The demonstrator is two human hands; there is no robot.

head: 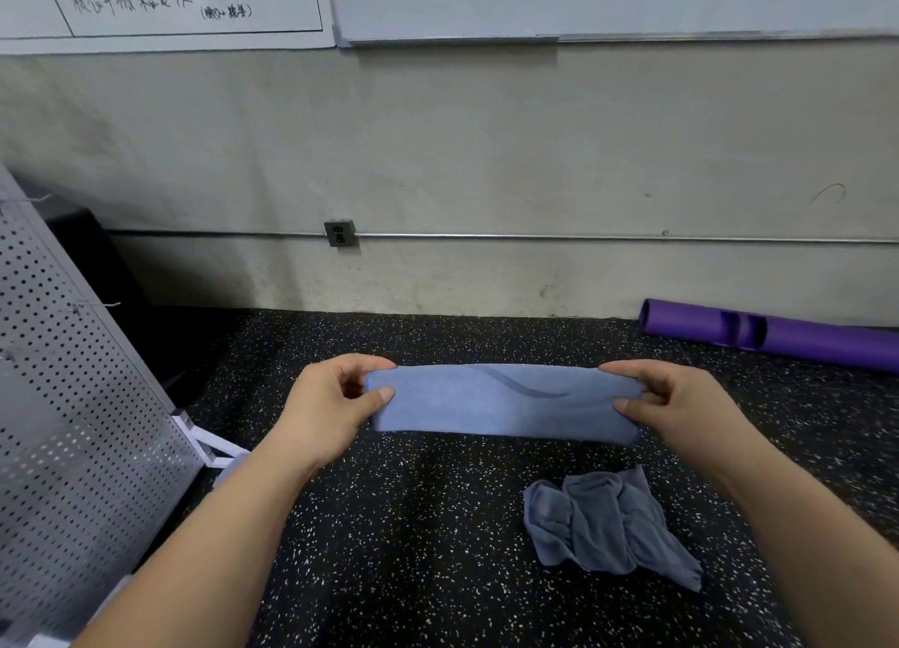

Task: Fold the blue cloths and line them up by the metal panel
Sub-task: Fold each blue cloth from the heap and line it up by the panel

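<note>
Blue folded cloth (506, 404) is pinched at its ends by the left grip (335, 399) and right grip (681, 404), right of the metal panel (73, 404).

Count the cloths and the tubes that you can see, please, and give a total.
Cloths: 2 (held cloth, crumpled cloth)
Tubes: 1 (purple tube)
Total: 3
A bluish patch by the panel is too hidden to count.
</note>
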